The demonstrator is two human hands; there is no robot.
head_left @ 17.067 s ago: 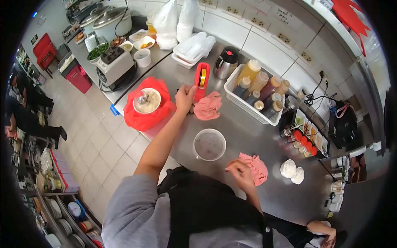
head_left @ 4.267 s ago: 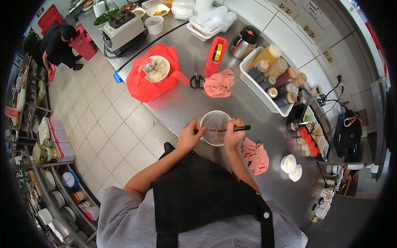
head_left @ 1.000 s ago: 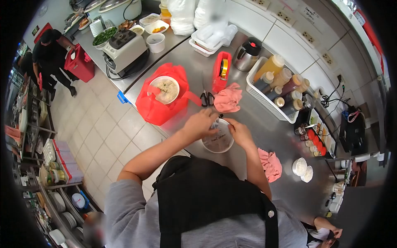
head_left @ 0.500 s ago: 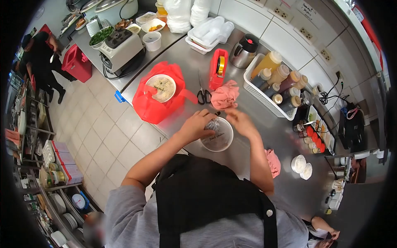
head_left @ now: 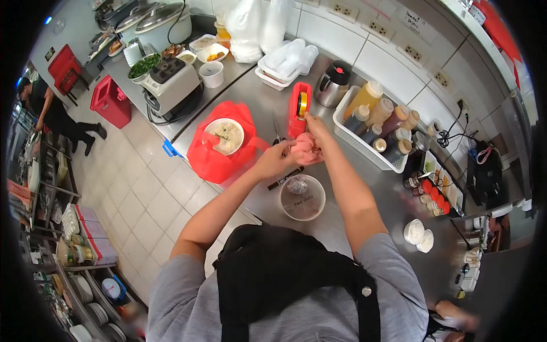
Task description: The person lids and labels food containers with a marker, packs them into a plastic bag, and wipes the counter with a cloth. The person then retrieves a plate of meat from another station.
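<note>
Has right hand (head_left: 318, 126) at red tape dispenser (head_left: 294, 111), toward the tabletop's (head_left: 393, 205) wall edge, left hand (head_left: 274, 162) by pink cloth (head_left: 306, 151) (cannot tell either grip, spread or pinching). Has lettered round container (head_left: 302, 199) near the wearer's edge, presumably for easy reach.

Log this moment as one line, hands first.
Right hand: at red tape dispenser | left hand: by pink cloth | marker: lying on counter | round container: on counter, writing on top
</note>
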